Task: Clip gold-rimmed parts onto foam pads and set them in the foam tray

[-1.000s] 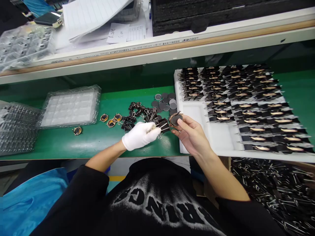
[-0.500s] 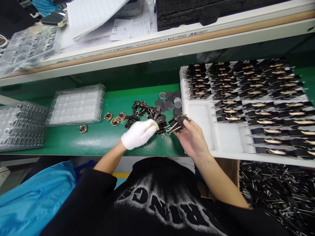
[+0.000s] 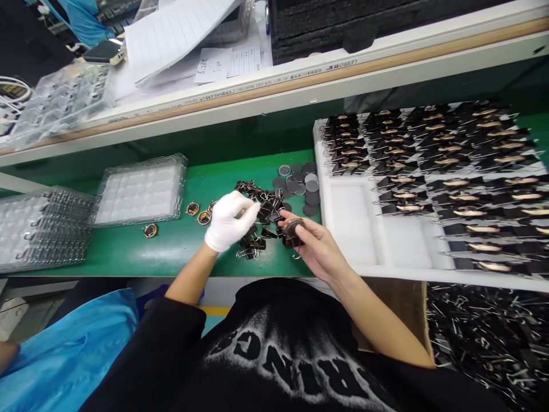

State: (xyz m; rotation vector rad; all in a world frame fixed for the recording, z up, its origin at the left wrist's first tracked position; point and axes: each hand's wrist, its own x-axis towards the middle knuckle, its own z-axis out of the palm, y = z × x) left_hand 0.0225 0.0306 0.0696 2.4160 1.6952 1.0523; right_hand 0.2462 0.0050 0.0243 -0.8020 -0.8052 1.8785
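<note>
My left hand (image 3: 229,222), in a white glove, is closed with thumb and forefinger brought together over the left side of a pile of black binder clips (image 3: 256,245). Whatever those fingertips pinch, if anything, is too small to make out. Bare, my right hand (image 3: 321,246) grips a round dark watch-like part (image 3: 295,227), thumb on its face. Black clip parts show just under that part, partly hidden by the fingers. Behind the right hand lie loose black discs (image 3: 293,186). Several round parts with gold-coloured insides (image 3: 193,209) lie left of the glove, one partly covered by it.
On the right, a white foam tray (image 3: 349,220) bears rows of clipped parts (image 3: 454,149). Clear plastic trays (image 3: 141,189) and a stack of them (image 3: 47,229) stand left. Below right is a box of binder clips (image 3: 489,337). A shelf edge (image 3: 266,86) crosses behind.
My left hand has moved left and slightly up, off the clips it covered. My right hand has drawn left with the round part, which is now turned differently. The view has shifted slightly.
</note>
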